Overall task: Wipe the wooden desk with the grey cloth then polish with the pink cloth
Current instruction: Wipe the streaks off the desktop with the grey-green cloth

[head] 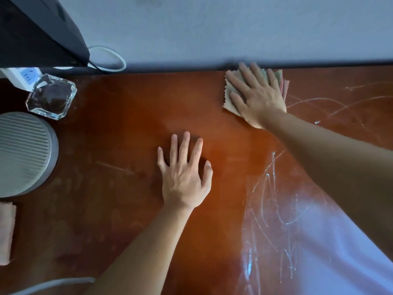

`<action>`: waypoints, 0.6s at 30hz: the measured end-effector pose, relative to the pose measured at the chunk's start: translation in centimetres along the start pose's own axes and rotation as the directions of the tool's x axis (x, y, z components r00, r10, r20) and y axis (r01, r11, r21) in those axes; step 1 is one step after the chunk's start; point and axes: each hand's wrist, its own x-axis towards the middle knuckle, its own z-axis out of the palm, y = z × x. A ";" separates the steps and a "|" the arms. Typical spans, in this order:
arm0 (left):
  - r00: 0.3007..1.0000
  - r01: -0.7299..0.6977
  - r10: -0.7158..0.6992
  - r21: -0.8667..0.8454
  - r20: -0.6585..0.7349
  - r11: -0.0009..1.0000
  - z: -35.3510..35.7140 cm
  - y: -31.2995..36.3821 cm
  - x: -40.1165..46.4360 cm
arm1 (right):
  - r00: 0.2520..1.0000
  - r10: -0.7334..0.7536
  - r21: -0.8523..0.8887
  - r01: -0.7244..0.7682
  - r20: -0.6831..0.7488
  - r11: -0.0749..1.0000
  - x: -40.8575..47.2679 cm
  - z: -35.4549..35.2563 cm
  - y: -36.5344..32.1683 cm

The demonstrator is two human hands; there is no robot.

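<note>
The reddish-brown wooden desk [127, 124] fills the view and carries wet streaks on its right side. My right hand [257, 96] lies flat with spread fingers on the folded grey cloth [230, 99] near the desk's far edge by the wall. A pinkish edge shows at the cloth's right side. Palm down on the bare wood at the centre rests my left hand [185, 173], fingers apart, holding nothing. A folded pink cloth [6, 233] sits at the left edge of the desk, partly out of view.
A square glass ashtray [52, 96] and a round grey ribbed device [23, 154] stand at the left. Behind them are a white power strip [21, 76], a black object [38, 30] and a looped white cable [110, 58]. Another cable [53, 284] crosses the near left.
</note>
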 end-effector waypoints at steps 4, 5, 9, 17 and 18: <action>1.000 0.001 -0.001 0.015 0.004 1.000 0.1 -0.1 0.2 | 1.000 0.017 0.037 -0.016 -0.006 0.999 1.1 -0.1 -0.1; 1.000 -0.001 0.000 0.019 0.012 1.000 0.1 -0.1 0.1 | 1.000 0.026 0.049 -0.025 -0.008 0.998 0.4 0.0 -0.4; 1.000 0.004 -0.004 0.015 0.031 1.000 -0.1 -0.2 0.1 | 1.000 0.000 0.058 0.001 -0.017 0.998 -6.4 1.8 -2.3; 1.000 0.006 -0.006 0.005 0.026 1.000 -0.6 0.1 0.1 | 0.999 -0.051 0.010 0.050 0.008 0.999 -8.3 2.2 -1.2; 1.000 0.008 -0.008 0.000 0.030 1.000 -0.6 0.1 0.0 | 1.000 -0.031 0.018 0.031 0.005 0.999 -7.1 1.9 -0.6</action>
